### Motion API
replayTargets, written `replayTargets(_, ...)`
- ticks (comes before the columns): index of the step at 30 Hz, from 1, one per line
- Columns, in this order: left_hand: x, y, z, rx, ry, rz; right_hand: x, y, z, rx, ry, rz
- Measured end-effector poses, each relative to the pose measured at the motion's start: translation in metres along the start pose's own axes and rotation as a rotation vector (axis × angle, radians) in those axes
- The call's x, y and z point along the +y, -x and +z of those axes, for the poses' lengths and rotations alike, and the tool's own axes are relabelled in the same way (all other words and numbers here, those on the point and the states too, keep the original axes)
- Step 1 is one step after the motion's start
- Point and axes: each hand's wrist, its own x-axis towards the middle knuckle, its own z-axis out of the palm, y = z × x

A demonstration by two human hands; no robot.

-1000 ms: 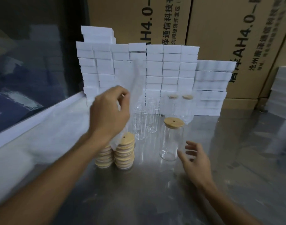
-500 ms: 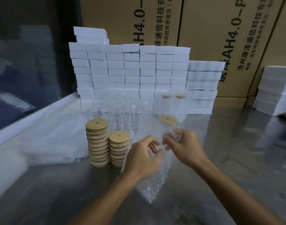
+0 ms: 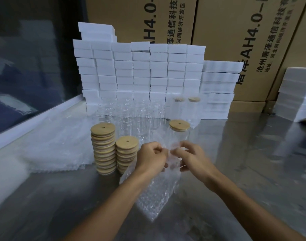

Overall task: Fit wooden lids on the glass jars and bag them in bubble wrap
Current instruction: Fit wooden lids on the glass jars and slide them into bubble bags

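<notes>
- My left hand (image 3: 151,158) and right hand (image 3: 192,158) are both pinching the top edge of a bubble wrap bag (image 3: 155,193), which is hanging down to the steel counter (image 3: 244,171).
- A lidded glass jar (image 3: 179,134) is standing just behind my hands.
- Two stacks of wooden lids (image 3: 104,148) are sitting to the left, beside the empty jars (image 3: 131,115).

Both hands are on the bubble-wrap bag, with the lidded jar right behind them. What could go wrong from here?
1. Left hand and right hand pinch the clear bubble-wrap bag mouth close together; it may not open wide enough.
2. The tall glass jar with a round wooden lid stands just behind the knuckles; a forward move could tip it.
3. The two stacks of round wooden lids beside the left hand could topple.
</notes>
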Motion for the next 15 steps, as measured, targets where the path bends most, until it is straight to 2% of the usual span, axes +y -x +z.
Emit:
replayTargets(4,0.0,0.003,0.009,-0.039,-0.025,0.026,0.003,-0.005,-0.002,0.09,0.153,-0.071)
replayTargets(8,0.008,0.003,0.009,-0.152,0.2,-0.11,0.009,-0.01,-0.002,0.173,0.3,-0.148)
replayTargets(9,0.008,0.001,0.009,-0.158,0.188,-0.121,0.009,-0.01,-0.003,0.195,0.303,-0.164)
replayTargets(15,0.008,-0.012,0.011,0.049,0.067,-0.051,0.011,-0.012,-0.011,0.211,0.189,-0.037)
